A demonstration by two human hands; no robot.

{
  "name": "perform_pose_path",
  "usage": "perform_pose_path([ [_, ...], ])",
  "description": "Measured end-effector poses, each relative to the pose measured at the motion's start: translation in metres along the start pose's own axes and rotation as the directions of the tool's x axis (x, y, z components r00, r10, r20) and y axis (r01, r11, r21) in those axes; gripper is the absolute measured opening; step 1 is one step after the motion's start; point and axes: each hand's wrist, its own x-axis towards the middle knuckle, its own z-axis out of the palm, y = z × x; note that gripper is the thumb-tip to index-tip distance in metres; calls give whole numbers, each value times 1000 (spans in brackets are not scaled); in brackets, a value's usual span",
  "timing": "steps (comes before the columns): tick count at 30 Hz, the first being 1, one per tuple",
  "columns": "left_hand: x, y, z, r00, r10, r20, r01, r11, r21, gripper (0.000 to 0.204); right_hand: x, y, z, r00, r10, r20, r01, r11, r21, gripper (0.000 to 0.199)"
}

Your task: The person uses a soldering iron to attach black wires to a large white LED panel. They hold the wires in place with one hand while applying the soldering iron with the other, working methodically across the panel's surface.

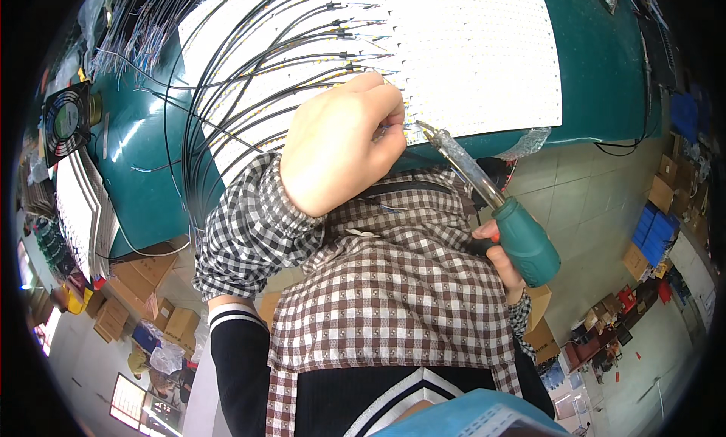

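A white board (476,59), dotted with rows of tiny yellowish components, lies on the green table. Black cables (257,66) curve over its left half, their thin stripped wires ending along a middle seam. My left hand (344,138) is closed in a pinch over the seam near the board's front edge, with thin wire (386,127) between thumb and finger; its far end is hidden. A soldering iron (525,240) with a green handle is gripped in my right hand (505,264), which is partly behind the handle. The iron's tip touches or nearly touches the seam, just right of my left fingertips.
At the left stand a black fan (66,122) and a stack of white boards (79,210). Loose wire bundles (151,21) lie at the far left of the green table (605,82). Cardboard boxes (181,327) and blue crates (654,237) are on the floor around me.
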Motion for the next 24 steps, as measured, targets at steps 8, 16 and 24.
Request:
perform_pose_path([
  [8,1,3,-6,997,-23,75,19,999,49,5,1,-4,5,999,24,-45,-22,999,45,58],
  [16,1,0,-1,1000,20,14,-20,999,27,7,4,-7,5,999,-14,-37,14,1000,6,59],
  [24,2,3,-5,996,-27,79,22,998,59,5,6,-6,4,998,-65,-9,65,996,-69,59],
])
